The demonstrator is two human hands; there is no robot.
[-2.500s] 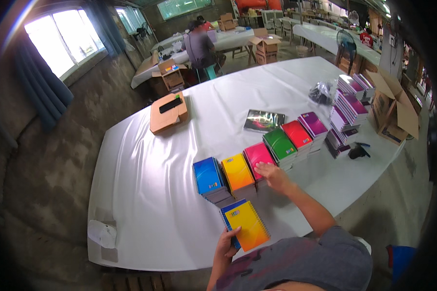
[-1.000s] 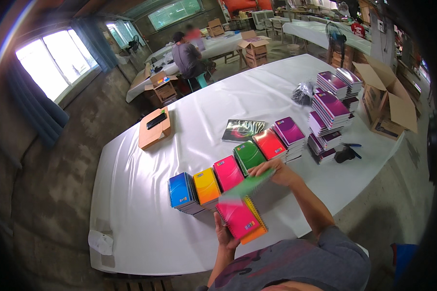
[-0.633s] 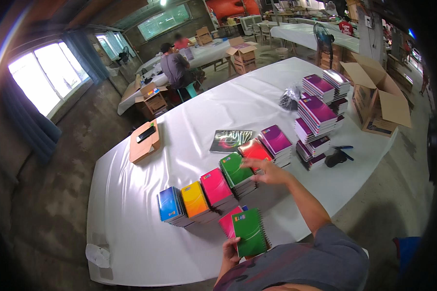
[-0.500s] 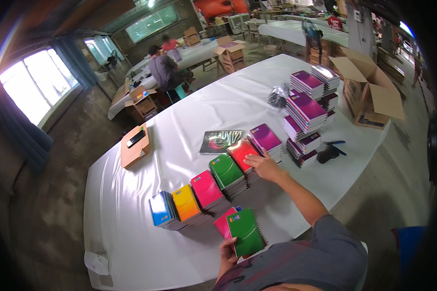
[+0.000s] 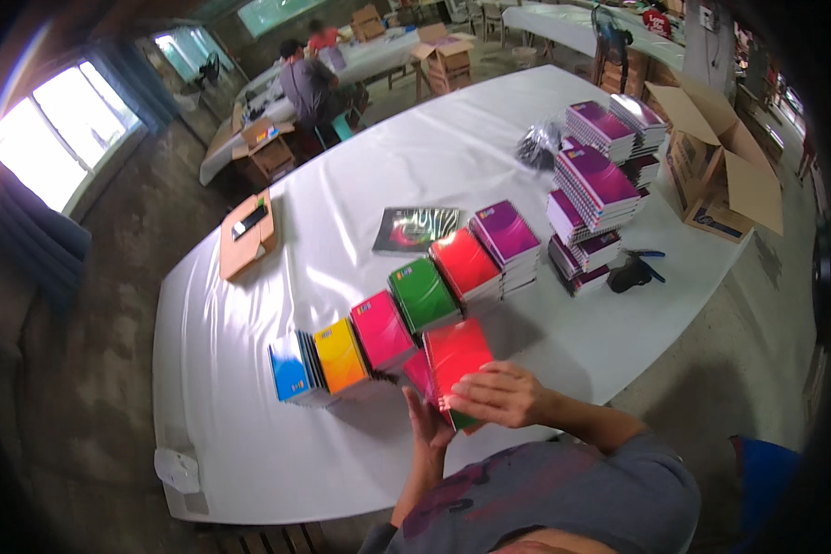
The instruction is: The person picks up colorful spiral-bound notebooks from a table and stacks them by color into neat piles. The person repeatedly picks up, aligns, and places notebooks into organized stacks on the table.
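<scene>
Close to my body, a red spiral notebook lies on top of a pink notebook and a green notebook, which mostly hide beneath it. My left hand holds this small pile at its near left edge, thumb up. My right hand grips the near end of the red notebook. Just beyond runs a diagonal row of notebook stacks: blue, yellow, pink, green, red and purple.
Taller purple notebook stacks stand at the right, near crumpled plastic and a black tool with blue handles. An open carton sits beyond. A dark wrapped pack and phone on cardboard lie left. Another person sits farther off.
My right hand has come back from the red stack with a red notebook, now over the green and pink ones in my left hand. The view has shifted slightly.
</scene>
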